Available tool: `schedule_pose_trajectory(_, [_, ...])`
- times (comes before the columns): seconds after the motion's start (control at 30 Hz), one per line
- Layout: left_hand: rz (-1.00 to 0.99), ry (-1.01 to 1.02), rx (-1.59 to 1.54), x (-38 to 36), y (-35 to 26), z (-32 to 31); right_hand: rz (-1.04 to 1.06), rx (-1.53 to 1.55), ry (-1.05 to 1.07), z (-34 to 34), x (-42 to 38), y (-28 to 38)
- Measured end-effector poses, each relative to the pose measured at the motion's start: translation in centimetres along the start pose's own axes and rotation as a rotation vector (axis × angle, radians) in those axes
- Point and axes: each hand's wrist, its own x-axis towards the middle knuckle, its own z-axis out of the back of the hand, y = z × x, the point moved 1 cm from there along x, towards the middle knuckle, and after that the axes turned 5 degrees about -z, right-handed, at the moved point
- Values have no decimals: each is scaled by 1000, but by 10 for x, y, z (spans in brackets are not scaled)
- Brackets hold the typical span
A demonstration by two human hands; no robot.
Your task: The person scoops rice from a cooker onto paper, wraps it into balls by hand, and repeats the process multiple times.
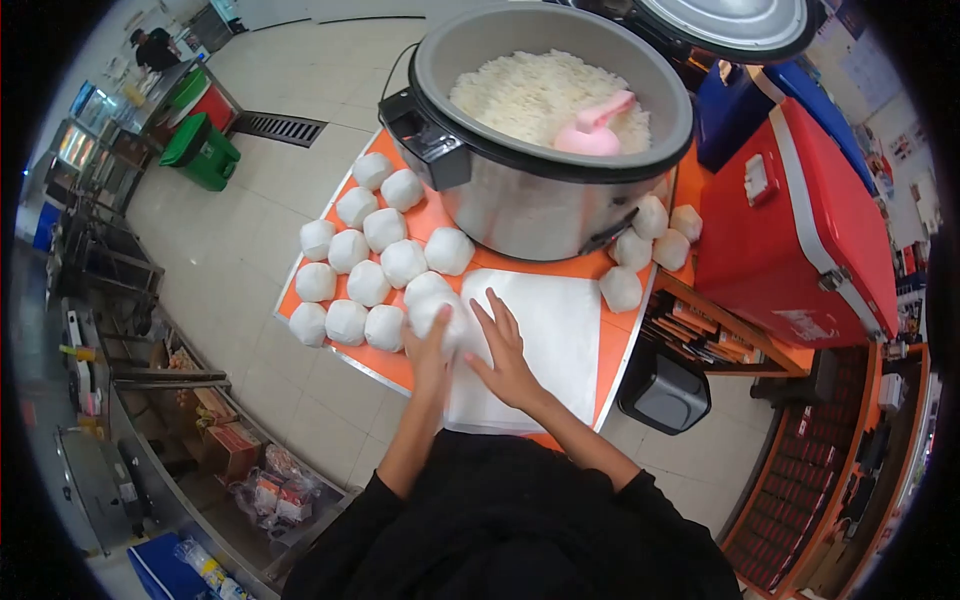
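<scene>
A white paper-wrapped bundle lies at the left edge of a stack of white paper sheets. My left hand is wrapped round its near left side. Just right of the bundle, my right hand hovers over the sheets with fingers spread, holding nothing. Several similar wrapped bundles cover the left part of the orange table. Behind the sheets stands a large open rice cooker full of white rice, with a pink scoop resting in it.
More wrapped bundles sit right of the cooker, beside a red cooler box. A black bin stands below the table's right edge. At the far left are a green bin and a person.
</scene>
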Motion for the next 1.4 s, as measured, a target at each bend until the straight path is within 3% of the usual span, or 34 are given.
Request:
schedule_pose_trajectory(0.07, [-285,-64,325,81,12,34,49,30,-1,25,18,35])
schedule_pose_trajectory(0.13, [-358,54,420,131,-23,42,404,-210,16,64,37,68])
schedule_pose_trajectory(0.2, [-446,-93,838,197,-19,59,645,-381,-161,105,59,96])
schedule_pose_trajectory(0.27, [-423,40,861,229,-26,66,642,-596,-391,155,94,123])
schedule_pose_trajectory(0.33, [-401,166,886,234,-30,56,489,-680,-361,198,151,114])
schedule_pose_trajectory(0.4, [-282,89,1167,214,-57,48,361,-974,-84,237,209,81])
schedule_pose_trajectory(0.47, [-329,83,1283,200,-61,39,243,-1340,316,260,250,36])
schedule_pose_trajectory(0.5, [-372,66,1408,193,-61,35,241,-1351,310,260,261,25])
schedule_pose_trajectory(0.57, [-434,28,1425,180,-59,29,47,-1332,767,262,280,12])
schedule_pose_trajectory(0.6, [-484,-15,1455,176,-60,26,42,-1342,762,266,287,12])
schedule_pose_trajectory(0.63, [-485,-13,1445,173,-61,23,54,-1279,858,267,291,17])
schedule_pose_trajectory(0.67, [-655,7,1370,170,-67,19,67,-1211,952,267,294,22])
schedule_pose_trajectory(0.7, [-821,21,1285,168,-74,13,102,-1065,845,270,297,28])
schedule_pose_trajectory(0.73, [-761,90,1074,156,-95,-7,104,-1074,851,270,307,33])
schedule_pose_trajectory(0.8, [-660,250,595,137,-135,-50,113,-1224,330,264,333,42])
schedule_pose_trajectory(0.83, [-621,342,327,133,-147,-68,115,-1224,339,259,345,38])
schedule_pose_trajectory(0.9, [-629,315,315,132,-155,-102,200,-1368,-102,251,376,35])
schedule_pose_trajectory(1.0, [-661,259,287,134,-165,-145,262,-1454,-292,221,423,-14])
schedule_pose_trajectory(1.03, [-670,240,274,137,-167,-152,264,-1455,-297,223,432,-10])
schedule_pose_trajectory(1.07, [-664,237,272,139,-166,-154,294,-1467,-146,223,438,-9])
schedule_pose_trajectory(1.13, [-645,163,-31,141,-159,-149,274,-1434,76,225,438,-3])
schedule_pose_trajectory(1.2, [-620,83,-11,145,-158,-148,184,-1368,259,233,439,-5])
schedule_pose_trajectory(1.3, [-658,180,107,152,-157,-146,50,-1394,374,226,404,3])
schedule_pose_trajectory(1.4, [-634,198,126,150,-160,-148,179,-1371,496,230,371,12])
